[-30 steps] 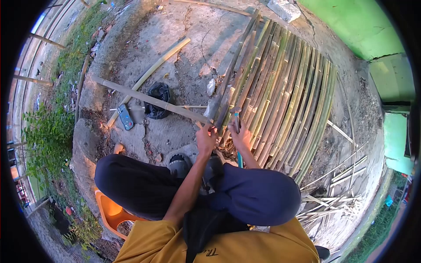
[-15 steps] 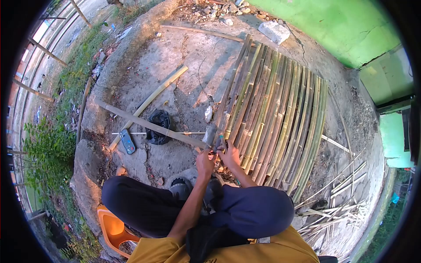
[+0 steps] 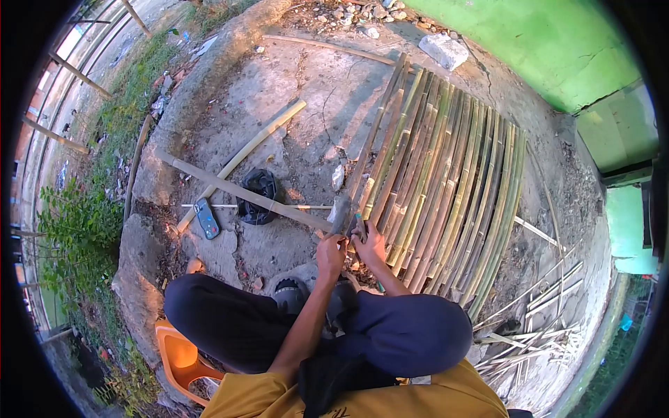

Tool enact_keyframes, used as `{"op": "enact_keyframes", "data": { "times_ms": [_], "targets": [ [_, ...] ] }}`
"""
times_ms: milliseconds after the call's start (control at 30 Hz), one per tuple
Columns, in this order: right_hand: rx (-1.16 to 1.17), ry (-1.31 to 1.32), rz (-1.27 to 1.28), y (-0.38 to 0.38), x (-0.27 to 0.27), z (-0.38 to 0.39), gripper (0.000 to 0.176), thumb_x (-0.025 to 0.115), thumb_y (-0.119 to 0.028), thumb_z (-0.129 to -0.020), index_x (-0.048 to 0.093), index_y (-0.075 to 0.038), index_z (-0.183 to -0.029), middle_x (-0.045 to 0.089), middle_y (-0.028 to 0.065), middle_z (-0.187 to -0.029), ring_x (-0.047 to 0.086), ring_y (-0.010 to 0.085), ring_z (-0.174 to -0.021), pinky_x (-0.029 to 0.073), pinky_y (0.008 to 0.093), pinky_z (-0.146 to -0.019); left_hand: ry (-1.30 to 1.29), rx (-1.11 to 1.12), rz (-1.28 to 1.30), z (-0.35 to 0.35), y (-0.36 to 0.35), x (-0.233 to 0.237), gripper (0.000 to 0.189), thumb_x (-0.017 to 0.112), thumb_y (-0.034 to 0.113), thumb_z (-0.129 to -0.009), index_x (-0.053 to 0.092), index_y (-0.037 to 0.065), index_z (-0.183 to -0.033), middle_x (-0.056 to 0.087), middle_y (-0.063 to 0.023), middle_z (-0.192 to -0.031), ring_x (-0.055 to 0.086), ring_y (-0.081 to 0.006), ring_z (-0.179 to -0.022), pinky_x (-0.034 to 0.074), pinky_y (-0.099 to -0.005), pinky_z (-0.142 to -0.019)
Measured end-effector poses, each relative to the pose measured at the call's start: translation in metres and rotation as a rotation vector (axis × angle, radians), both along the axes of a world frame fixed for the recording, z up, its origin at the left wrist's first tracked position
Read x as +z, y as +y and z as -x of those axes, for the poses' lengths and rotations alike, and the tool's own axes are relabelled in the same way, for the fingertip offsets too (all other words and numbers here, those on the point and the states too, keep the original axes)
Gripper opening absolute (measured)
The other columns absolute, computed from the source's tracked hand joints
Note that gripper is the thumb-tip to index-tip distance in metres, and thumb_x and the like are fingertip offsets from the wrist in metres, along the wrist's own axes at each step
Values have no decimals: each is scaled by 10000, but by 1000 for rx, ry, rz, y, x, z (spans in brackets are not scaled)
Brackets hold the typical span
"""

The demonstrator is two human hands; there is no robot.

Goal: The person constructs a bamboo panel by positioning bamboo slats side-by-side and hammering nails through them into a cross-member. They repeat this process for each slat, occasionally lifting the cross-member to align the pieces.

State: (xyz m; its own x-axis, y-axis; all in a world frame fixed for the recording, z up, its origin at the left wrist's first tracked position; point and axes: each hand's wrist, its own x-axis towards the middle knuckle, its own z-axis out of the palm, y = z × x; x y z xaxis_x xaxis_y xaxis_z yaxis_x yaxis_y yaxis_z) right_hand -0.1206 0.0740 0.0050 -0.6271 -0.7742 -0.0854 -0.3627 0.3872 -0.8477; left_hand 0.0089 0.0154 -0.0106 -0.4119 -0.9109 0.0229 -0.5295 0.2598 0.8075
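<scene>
Green weeds (image 3: 77, 230) fringe the concrete well out to the left of the fingers. Nearer in on that same side, a small dark handset (image 3: 207, 218) lies flat beside a crumpled black bag (image 3: 259, 195). A long bamboo pole (image 3: 237, 189) slants across that bag, its near end stopping just left of the person's left hand (image 3: 330, 252), whose fingers are pressed together in a loose fist; whatever they may pinch is too small to make out. Almost knuckle to knuckle on its right, the right hand (image 3: 370, 242) bends its fingers over the near ends of the bamboo slats (image 3: 446, 174), and I cannot tell whether they clamp anything. Those slats lie side by side on the ground, their long axis running away from the fingers, up and slightly rightward, so only the near tips sit under the hands. The right hand is the nearer one to the slats; the left sits at their left edge, where a grey weathered slat end (image 3: 339, 211) juts just beyond the fingertips. Further right of the fingers, thin offcuts (image 3: 536, 334) lie scattered, and far beyond stands a green wall (image 3: 557, 42).
</scene>
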Motion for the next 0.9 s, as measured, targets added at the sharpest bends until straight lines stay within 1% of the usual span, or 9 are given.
{"op": "enact_keyframes", "data": {
  "times_ms": [133,200,333,400,533,633,700,733,900],
  "targets": [
    [-37,17,-46,-4,14,0,330,731,-82,-854,574,-39,-1141,778,93,-999,754,330,-923,590,422,-830,-52,5,-59,2,-3,10,149,776,76,-801,785,25,-941,687,-167,-890,672,-373,-838,541,-460,-751],
    [-47,-29,-81,-8,21,2,332,724,-85,-861,562,-32,-1145,778,95,-1012,756,322,-932,591,419,-830,-55,-33,31,1,-7,7,151,784,67,-759,786,39,-907,672,-149,-881,650,-366,-868,516,-466,-762],
    [22,-17,22,-11,13,11,339,726,-97,-870,552,-30,-1153,774,108,-1017,758,318,-936,593,416,-823,-95,-75,125,1,-13,1,161,783,51,-722,788,59,-883,685,-129,-888,639,-352,-936,488,-452,-817],
    [76,11,70,-10,6,14,363,738,-123,-883,574,-24,-1192,790,78,-1005,763,300,-911,588,395,-808,-135,-70,119,2,-13,4,166,767,30,-719,785,76,-877,705,-112,-917,629,-337,-961,459,-440,-858],
    [69,66,30,-9,-1,18,375,748,-136,-885,575,-19,-1197,787,93,-1003,762,307,-952,592,400,-827,-52,-86,124,7,-16,7,186,757,18,-723,785,75,-899,725,-113,-967,626,-329,-950,446,-439,-866],
    [67,57,-17,-8,4,17,395,760,-147,-885,577,-8,-1207,780,131,-1008,760,314,-973,596,405,-840,-23,-148,116,8,-21,-1,190,758,48,-739,792,98,-920,741,-94,-972,625,-314,-955,440,-431,-863],
    [71,-21,42,-8,9,16,402,768,-138,-879,579,0,-1206,771,166,-1013,757,334,-987,599,406,-845,-29,-190,154,9,-29,-4,199,809,141,-737,812,125,-935,731,-59,-857,618,-291,-921,422,-463,-852],
    [72,-22,41,-7,12,15,402,768,-138,-879,579,0,-1206,771,166,-1013,757,334,-987,599,406,-845,-30,-189,153,9,-29,-3,199,809,141,-737,812,125,-935,731,-59,-857,618,-291,-921,422,-463,-852],
    [61,18,10,-6,5,13,421,787,-128,-860,585,-2,-1206,767,183,-1027,758,330,-1003,602,406,-841,-52,-196,207,7,-29,6,201,832,217,-721,828,147,-910,745,-11,-836,593,-242,-898,367,-419,-881]
  ]
}}
